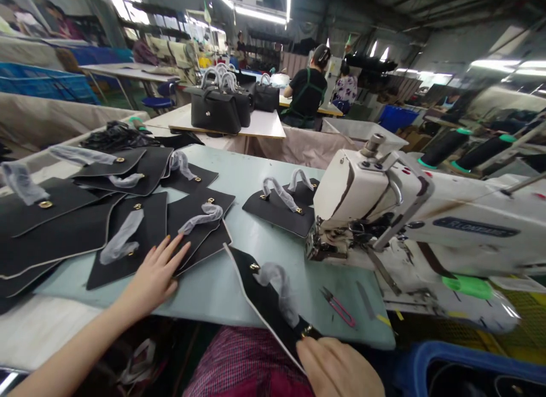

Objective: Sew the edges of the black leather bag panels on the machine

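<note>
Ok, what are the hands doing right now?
Left hand: open, resting on a black bag panel.
Right hand: closed, holding another black bag panel.

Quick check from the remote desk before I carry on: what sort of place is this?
Probably a handbag factory's sewing floor. An industrial sewing machine stands at the worktable, black bag panels with gold-coloured fittings lie spread across it, and black handbags sit on a table beyond.
</note>
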Demonstrator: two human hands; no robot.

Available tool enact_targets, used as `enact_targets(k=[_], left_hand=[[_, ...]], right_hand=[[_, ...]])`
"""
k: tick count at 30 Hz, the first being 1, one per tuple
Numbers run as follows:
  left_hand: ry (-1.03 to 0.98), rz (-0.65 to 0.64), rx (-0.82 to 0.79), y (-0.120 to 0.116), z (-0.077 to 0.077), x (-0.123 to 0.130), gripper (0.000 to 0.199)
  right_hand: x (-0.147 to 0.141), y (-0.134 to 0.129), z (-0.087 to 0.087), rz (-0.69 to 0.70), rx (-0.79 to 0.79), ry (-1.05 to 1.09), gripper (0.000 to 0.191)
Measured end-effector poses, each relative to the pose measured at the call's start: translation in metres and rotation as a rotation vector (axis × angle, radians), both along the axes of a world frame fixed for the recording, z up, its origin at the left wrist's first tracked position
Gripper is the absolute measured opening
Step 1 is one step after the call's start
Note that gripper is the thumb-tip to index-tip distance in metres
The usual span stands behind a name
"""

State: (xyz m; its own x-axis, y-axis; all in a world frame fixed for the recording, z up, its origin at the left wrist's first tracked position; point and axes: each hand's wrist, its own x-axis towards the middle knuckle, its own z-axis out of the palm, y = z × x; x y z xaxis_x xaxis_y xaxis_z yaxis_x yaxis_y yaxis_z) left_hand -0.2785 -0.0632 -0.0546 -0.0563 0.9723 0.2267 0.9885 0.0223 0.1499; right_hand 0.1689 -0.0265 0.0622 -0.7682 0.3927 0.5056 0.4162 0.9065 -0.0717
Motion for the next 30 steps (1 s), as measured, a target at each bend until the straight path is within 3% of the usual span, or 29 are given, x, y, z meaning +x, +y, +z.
enact_targets(k=[3,5,9,12,16,18,21,24,27,28,30], left_hand=[[-0.365,0.055,0.009,-0.043,0.008,0.036,0.053],[-0.716,0.261,-0.064,-0.074,0.004,0.062,0.039],[-1.252,0.660,-0.291,-0.111,-0.016,0.097,0.049],[-1.594,0.770,-0.425,-0.105,-0.026,0.111,0.049],[-1.880,0.744,-0.428,-0.077,-0.020,0.129,0.043],[-1.904,0.705,-0.467,-0.073,-0.013,0.139,0.042],[-2.000,0.716,-0.552,-0.090,-0.007,0.158,0.042],[-2.139,0.795,-0.569,-0.119,-0.012,0.191,0.044],[-2.200,0.869,-0.434,-0.135,-0.021,0.238,0.046],[-2.184,0.873,-0.427,-0.136,-0.023,0.254,0.046],[-2.136,0.812,-0.545,-0.132,-0.025,0.277,0.043]], right_hand=[[-0.012,-0.008,-0.028,-0.001,-0.034,-0.017,0.031],[-0.011,-0.013,-0.055,-0.050,-0.163,-0.056,0.027],[0.011,-0.020,-0.093,-0.029,-0.358,-0.127,0.022],[0.026,-0.017,-0.095,0.058,-0.390,-0.150,0.025],[0.030,-0.002,-0.085,0.050,-0.358,-0.165,0.025],[0.028,0.005,-0.084,-0.104,-0.354,-0.122,0.030],[0.023,0.005,-0.091,-0.441,-0.463,0.112,0.037],[0.018,-0.022,-0.106,-0.661,-0.764,0.528,0.043],[0.007,-0.068,-0.121,-0.793,-1.252,0.851,0.047],[0.002,-0.082,-0.123,-0.771,-1.416,0.897,0.049],[-0.009,-0.101,-0.123,-0.590,-1.647,0.912,0.051]])
